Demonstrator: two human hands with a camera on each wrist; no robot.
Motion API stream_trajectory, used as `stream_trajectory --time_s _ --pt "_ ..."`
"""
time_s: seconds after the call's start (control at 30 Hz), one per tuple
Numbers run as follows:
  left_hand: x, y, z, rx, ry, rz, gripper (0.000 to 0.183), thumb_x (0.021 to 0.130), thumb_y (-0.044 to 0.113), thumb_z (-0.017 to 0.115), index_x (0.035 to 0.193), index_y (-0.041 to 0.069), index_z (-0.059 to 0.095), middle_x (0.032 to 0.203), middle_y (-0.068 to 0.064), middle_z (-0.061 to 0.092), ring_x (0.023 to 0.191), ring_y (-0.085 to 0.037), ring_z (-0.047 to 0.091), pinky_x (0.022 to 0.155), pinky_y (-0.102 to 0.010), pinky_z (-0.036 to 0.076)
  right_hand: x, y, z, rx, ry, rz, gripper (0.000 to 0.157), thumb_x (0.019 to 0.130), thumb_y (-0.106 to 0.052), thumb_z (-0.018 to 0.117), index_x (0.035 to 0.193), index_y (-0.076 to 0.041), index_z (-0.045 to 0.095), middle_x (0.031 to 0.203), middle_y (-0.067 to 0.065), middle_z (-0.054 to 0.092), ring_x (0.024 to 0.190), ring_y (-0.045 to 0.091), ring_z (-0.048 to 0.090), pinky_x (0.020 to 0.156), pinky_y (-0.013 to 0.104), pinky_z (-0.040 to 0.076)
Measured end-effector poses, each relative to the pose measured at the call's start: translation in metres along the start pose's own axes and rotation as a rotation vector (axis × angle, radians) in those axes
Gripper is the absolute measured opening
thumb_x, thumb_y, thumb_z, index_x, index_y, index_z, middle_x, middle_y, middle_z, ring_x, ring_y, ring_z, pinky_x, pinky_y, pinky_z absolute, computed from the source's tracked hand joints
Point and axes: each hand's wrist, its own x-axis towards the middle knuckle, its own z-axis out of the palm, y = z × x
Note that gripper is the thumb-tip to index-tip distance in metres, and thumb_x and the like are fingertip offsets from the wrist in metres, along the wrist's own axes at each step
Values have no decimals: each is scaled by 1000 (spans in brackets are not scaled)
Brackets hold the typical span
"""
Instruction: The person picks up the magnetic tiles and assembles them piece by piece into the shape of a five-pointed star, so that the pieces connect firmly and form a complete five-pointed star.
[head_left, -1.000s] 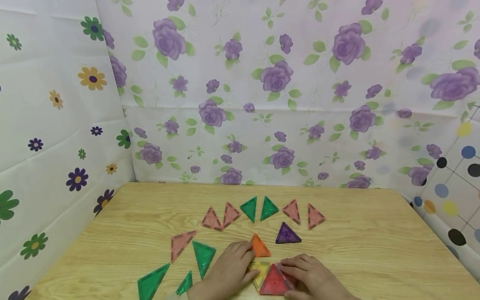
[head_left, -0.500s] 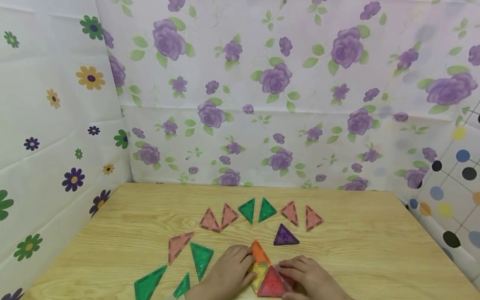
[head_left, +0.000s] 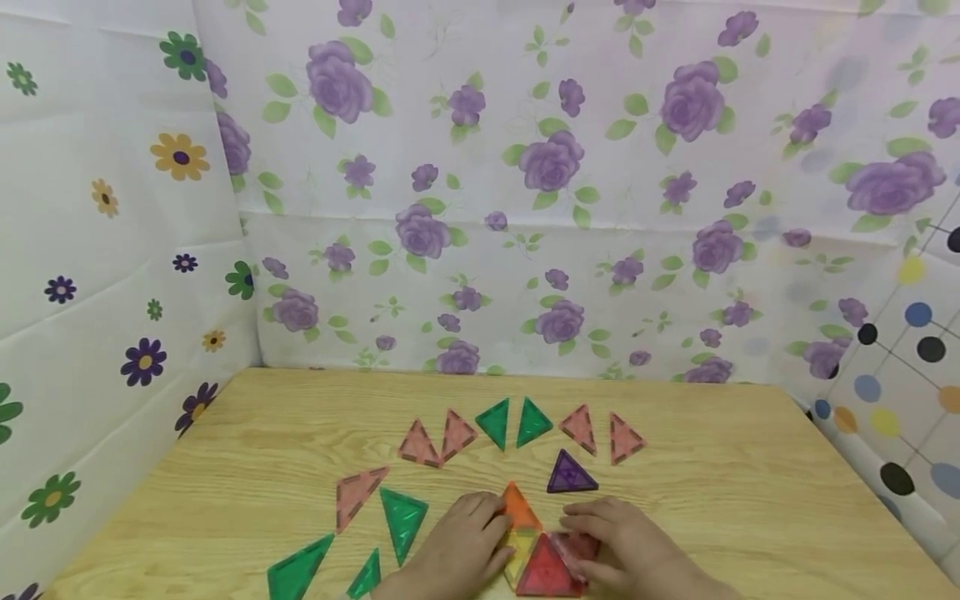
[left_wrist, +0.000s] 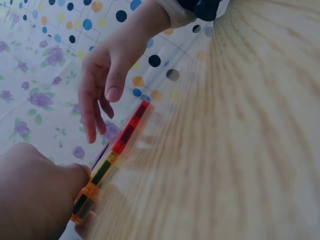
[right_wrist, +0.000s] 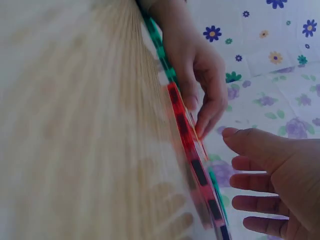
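In the head view, an orange triangular magnetic tile (head_left: 520, 510) meets a yellow tile (head_left: 517, 552) along its lower edge. A red triangle tile (head_left: 550, 568) lies to the yellow one's right, and a pink tile (head_left: 576, 550) beside the red. My left hand (head_left: 467, 542) holds the orange tile with its fingers over its left side, hiding part of it; the thumb is at the yellow tile. My right hand (head_left: 626, 542) hovers at the pink tile. In the right wrist view its fingers (right_wrist: 255, 182) are spread and stand apart from the tile row.
A purple triangle tile (head_left: 572, 473) lies behind the group. Pink tiles (head_left: 422, 443) and green tiles (head_left: 534, 422) form a row farther back. More green tiles (head_left: 405, 518) and a pink tile (head_left: 360, 493) lie left on the wooden table (head_left: 750, 483). Floral cloth (head_left: 480, 183) hangs behind.
The orange tile has come down toward me against the yellow tile, with the left hand on it. The right hand's fingers have shifted up slightly and spread from the pink tile, showing more of it.
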Motion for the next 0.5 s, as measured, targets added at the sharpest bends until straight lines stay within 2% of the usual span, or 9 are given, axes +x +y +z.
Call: stream_trajectory --time_s 0.23,0.37,0.5 --pt "0 0 0 -13 9 -8 28 97 37 56 108 14 67 113 -1 60 107 -15 57 96 -32 49 12 9 -11 -24 24 86 37 89 -36 67 120 -15 67 123 1 64 111 24 61 90 43 53" --pt "0 0 0 -25 -5 -8 28 98 37 54 108 14 66 114 -1 60 108 -15 57 96 -32 48 20 14 -14 12 36 156 36 88 -30 69 120 -14 67 127 2 62 117 25 58 95 45 51" --pt "0 0 0 -30 -1 -6 28 97 37 54 107 14 66 114 -1 60 107 -15 57 96 -32 49 29 20 -16 38 42 184 36 89 -27 68 120 -9 66 130 8 60 122 31 56 96 47 50"
